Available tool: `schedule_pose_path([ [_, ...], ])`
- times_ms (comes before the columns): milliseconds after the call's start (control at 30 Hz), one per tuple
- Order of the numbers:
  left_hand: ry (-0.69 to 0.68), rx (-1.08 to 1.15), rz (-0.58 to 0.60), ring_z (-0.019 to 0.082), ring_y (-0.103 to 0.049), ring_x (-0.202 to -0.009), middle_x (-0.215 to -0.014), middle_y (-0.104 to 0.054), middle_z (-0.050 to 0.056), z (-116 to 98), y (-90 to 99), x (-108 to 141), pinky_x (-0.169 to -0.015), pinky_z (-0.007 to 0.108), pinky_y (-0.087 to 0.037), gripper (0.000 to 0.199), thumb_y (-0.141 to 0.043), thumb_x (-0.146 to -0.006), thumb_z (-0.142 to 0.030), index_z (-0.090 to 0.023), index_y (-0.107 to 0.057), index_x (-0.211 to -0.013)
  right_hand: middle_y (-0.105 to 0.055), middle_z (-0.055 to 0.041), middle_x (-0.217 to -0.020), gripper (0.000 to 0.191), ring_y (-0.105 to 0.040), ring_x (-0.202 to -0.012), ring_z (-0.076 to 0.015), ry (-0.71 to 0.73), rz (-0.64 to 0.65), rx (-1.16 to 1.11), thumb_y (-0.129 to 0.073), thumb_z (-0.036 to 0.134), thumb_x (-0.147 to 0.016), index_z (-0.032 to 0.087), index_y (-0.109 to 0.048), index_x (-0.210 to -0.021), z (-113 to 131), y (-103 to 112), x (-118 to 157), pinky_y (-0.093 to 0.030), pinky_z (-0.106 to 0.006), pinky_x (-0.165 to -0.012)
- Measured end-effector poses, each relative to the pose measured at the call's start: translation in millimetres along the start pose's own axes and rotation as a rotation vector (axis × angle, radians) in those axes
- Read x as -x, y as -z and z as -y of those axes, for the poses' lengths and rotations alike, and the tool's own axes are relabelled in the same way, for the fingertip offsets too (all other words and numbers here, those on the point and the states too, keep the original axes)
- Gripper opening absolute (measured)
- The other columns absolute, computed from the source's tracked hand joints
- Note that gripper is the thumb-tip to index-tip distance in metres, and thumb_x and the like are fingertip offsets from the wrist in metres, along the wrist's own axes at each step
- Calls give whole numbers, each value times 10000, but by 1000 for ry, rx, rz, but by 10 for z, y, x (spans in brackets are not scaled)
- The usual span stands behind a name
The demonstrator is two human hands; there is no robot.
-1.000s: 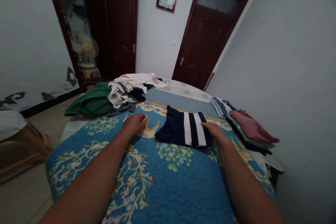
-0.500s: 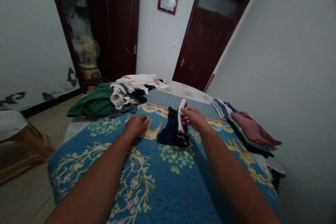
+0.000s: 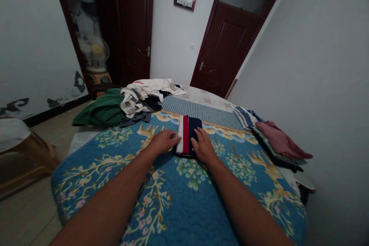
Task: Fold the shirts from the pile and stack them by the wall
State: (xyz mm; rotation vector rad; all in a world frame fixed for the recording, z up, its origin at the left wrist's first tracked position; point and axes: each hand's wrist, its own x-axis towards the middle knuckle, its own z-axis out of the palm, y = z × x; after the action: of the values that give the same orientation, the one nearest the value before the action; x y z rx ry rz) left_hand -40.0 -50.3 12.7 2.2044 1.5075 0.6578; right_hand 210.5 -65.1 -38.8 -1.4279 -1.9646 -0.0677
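Note:
A small folded garment [image 3: 186, 136] with white, red and navy bands lies on the blue quilted cover [image 3: 184, 203], between my two hands. At its left edge, my left hand [image 3: 165, 142] has its thumb tip against the white band; thumb and forefinger look apart, and the other fingers are partly hidden. On the navy side, my right hand [image 3: 204, 146] rests palm down with its fingers spread over the cloth.
A loose heap holds a green garment [image 3: 100, 109] and white clothes [image 3: 155, 86] at the back left. Folded clothes are stacked at the right, a pink one [image 3: 278, 140] on top, beside a striped one [image 3: 243, 117]. A stool [image 3: 25, 153] stands at left.
The white and red part, which my right hand held raised, now lies flat over the navy cloth. My left hand has moved right to the garment; my right hand has come down onto it.

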Motion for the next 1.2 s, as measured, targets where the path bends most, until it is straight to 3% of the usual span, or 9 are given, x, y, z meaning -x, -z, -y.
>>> schedule_pose_path([
  [133, -1, 95, 49, 248, -731, -869, -915, -815, 89, -131, -110, -43, -803, 323, -516, 322, -600, -965, -414, -177, -815, -923, -552, -214, -1597, 590, -473, -1524, -323, -40, -16, -22, -449, 450, -1081, 110, -594, -1541, -37, -70, 2, -368, -550, -1294],
  [200, 17, 212, -6, 243, -742, -922, -1001, -829, 85, -180, -149, -111, -860, 325, -538, 275, -618, -927, -316, -162, -817, -1041, -546, -216, -1604, 597, -471, -1529, -324, -48, -34, -29, -454, 452, -1080, 105, -588, -1548, -58, -78, -3, -372, -546, -1294],
  [333, 6, 397, -148, 243, -742, -1094, -1211, -818, 89, -250, -215, -272, -1006, 343, -544, 383, -575, -923, -217, -163, -783, -1240, -529, -223, -1622, 608, -438, -1559, -334, -65, -74, -12, -457, 442, -1081, 102, -559, -1574, -59, -92, 16, -364, -573, -1294],
  [467, 110, 270, -173, 271, -734, -1106, -1172, -819, 126, -182, -294, -324, -1039, 389, -536, 340, -540, -918, -142, -151, -795, -1142, -491, -228, -1658, 625, -375, -1599, -357, -64, -18, 42, -488, 430, -1070, 86, -545, -1588, 14, -93, 48, -352, -586, -1297],
  [600, 149, 157, -245, 265, -713, -1133, -1193, -795, 139, -51, -333, -215, -1052, 392, -530, 442, -547, -900, -99, -153, -734, -1296, -431, -216, -1707, 670, -316, -1630, -376, -78, 65, 69, -531, 439, -1052, 95, -501, -1627, 72, -59, 55, -345, -593, -1296],
  [800, 24, 120, -119, 247, -722, -1030, -1111, -777, 104, -98, -286, -52, -977, 372, -558, 433, -555, -985, -251, -172, -683, -1391, -419, -202, -1719, 646, -330, -1631, -355, -55, 131, -2, -503, 434, -1066, 128, -501, -1636, 19, 17, 32, -331, -592, -1305],
  [1067, 30, 70, -51, 226, -707, -1006, -1070, -738, 81, -154, -228, -41, -952, 337, -550, 449, -577, -959, -183, -188, -683, -1395, -545, -202, -1627, 562, -458, -1562, -290, -89, 20, -71, -412, 325, -1078, 109, -579, -1569, -149, 43, -40, -353, -525, -1315],
  [1200, 46, 41, -9, 224, -712, -1011, -1109, -730, 90, -162, -192, -3, -951, 328, -554, 450, -589, -959, -184, -190, -683, -1399, -476, -214, -1679, 588, -403, -1596, -309, -55, 83, -36, -442, 335, -1072, 83, -542, -1594, -132, 33, -34, -339, -538, -1318],
])
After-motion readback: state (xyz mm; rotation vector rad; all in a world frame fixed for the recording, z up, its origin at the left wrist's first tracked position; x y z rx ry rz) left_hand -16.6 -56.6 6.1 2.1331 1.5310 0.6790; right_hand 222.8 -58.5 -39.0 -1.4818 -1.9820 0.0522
